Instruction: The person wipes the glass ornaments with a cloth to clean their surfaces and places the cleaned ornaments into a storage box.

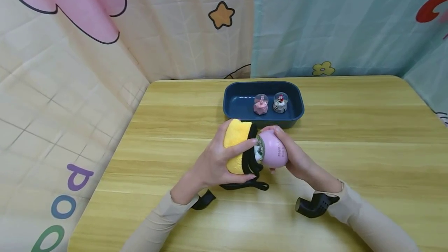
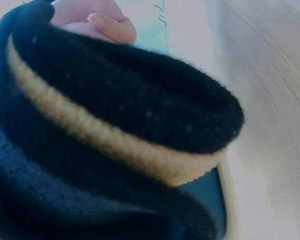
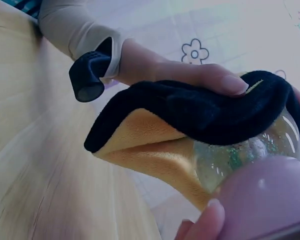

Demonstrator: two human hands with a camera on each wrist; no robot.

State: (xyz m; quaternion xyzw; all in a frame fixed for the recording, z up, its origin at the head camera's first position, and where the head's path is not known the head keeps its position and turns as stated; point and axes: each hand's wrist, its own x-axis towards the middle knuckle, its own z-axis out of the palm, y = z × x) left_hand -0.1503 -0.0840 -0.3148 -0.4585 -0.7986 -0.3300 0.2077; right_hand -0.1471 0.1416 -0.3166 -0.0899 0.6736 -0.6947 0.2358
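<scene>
A snow globe with a pink-purple base (image 1: 274, 151) lies sideways over the table, its clear glitter-flecked dome (image 3: 240, 152) turned left. My right hand (image 1: 298, 160) grips it by the base. With my left hand (image 1: 214, 162) I hold a yellow cloth with black edging (image 1: 235, 143), fingers spread along it and thumb curled below. The cloth wraps part of the dome. In the right wrist view its folded edge gapes open beside the glass. A black strap (image 1: 253, 184) hangs under the cloth. The left wrist view is mostly filled by the dark cloth (image 2: 125, 100).
Behind my hands stands a dark blue tray (image 1: 241, 103) on the wooden table (image 1: 168, 127). Inside it are a small pink snow globe (image 1: 260, 106) and a small white one with a red figure (image 1: 280, 104). Printed curtains (image 1: 196, 42) enclose the table's back and sides.
</scene>
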